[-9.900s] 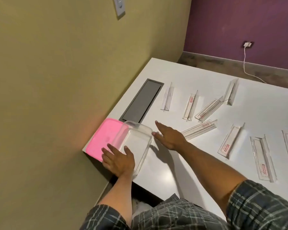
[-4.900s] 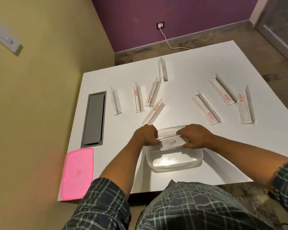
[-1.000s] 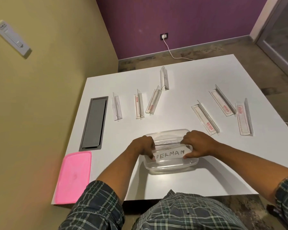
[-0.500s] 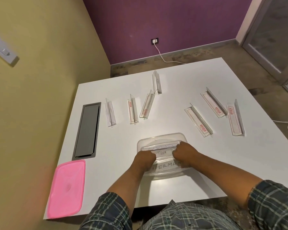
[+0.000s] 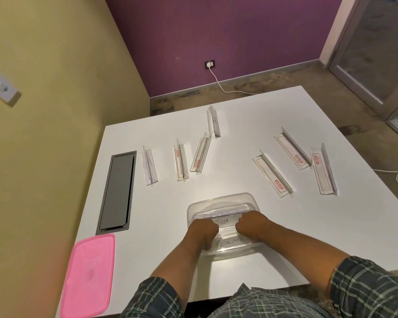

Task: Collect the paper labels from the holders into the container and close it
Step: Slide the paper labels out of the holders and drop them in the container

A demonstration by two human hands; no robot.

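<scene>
Both hands sit inside the clear container (image 5: 221,226) on the white counter (image 5: 251,138). The left hand (image 5: 203,231) and right hand (image 5: 251,227) curl round the ends of a clear holder (image 5: 226,231), hiding its edges. A paper label (image 5: 224,221) reading TIGER shows between them; the label (image 5: 228,244) nearer the person is partly covered. Beyond the container lie seven more holders. Left of it sit a pink lid (image 5: 90,276) and grey hatch (image 5: 117,191). The walls are olive and purple.

Seven clear acrylic label holders (image 5: 181,163) lie scattered on the white table beyond one transparent plastic container (image 5: 223,203), itself holding an eighth holder and at least two handwritten paper labels (image 5: 224,221); one pink rectangular plastic lid (image 5: 90,275) sits to the container's left.
</scene>
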